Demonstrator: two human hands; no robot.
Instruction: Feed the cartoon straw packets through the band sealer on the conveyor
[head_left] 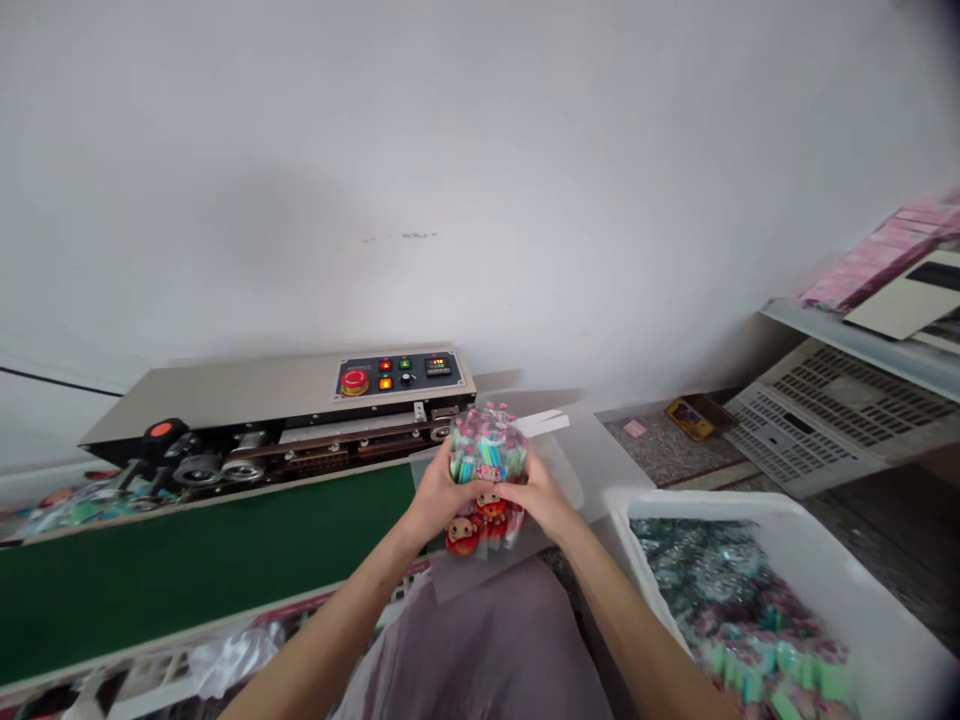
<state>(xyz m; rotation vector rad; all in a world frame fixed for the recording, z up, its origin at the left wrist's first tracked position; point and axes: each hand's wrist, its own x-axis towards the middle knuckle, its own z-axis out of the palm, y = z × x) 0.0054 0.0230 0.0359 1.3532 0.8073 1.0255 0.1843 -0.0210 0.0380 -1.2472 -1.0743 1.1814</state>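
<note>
Between both hands is a clear plastic bag (487,455) of small colourful pieces, with pink tips at the top and cartoon figures printed on its lower part. My left hand (439,495) grips its left side, the thumb lying across the front. On the other side my right hand (541,492) holds it the same way, thumb pointing inward. The bag is held above my lap, in front of the right end of a sealing machine (277,400) and its green conveyor belt (225,565).
A white tub (817,540) of similar colourful pieces stands at the right. Behind it are a plastic crate (847,400) and a shelf with pink boxes (877,250). The machine's control panel (399,374) has lit buttons. Colourful packets (90,505) lie behind the belt at the left.
</note>
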